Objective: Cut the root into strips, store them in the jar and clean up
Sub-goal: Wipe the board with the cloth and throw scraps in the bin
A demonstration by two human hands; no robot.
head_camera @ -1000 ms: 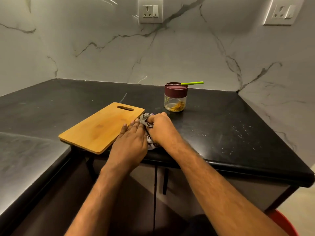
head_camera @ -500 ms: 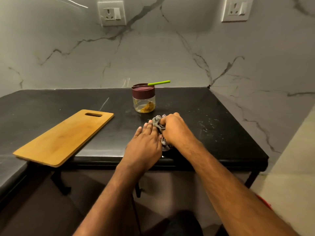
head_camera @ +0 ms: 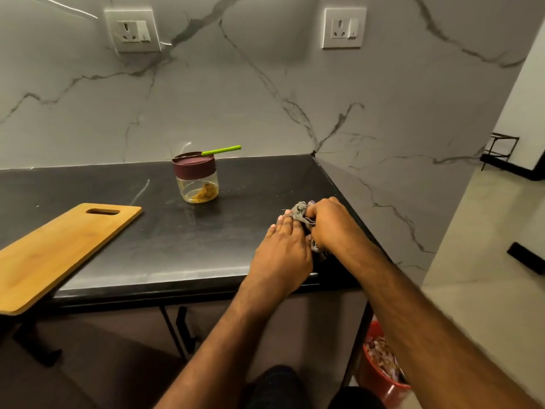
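Observation:
A clear jar [head_camera: 198,187] with a maroon lid holds yellow root strips and stands mid-counter. Across its lid lies a knife with a green handle [head_camera: 221,150]. My right hand [head_camera: 330,224] grips a crumpled grey cloth [head_camera: 300,212] near the right end of the black counter [head_camera: 182,237]. Beside it, my left hand [head_camera: 281,252] lies with straight fingers, its fingertips touching the cloth. A bamboo cutting board [head_camera: 56,249] sits at the left, overhanging the counter's front edge.
A red bin [head_camera: 383,367] with scraps stands on the floor below the counter's right end. Marble walls with two sockets [head_camera: 132,29] [head_camera: 343,28] rise behind and to the right. Dark cabinet doors are under the counter.
Both hands have slid the cloth rightwards along the counter, from beside the cutting board to the right end. My view has turned right with them, bringing the red bin into sight.

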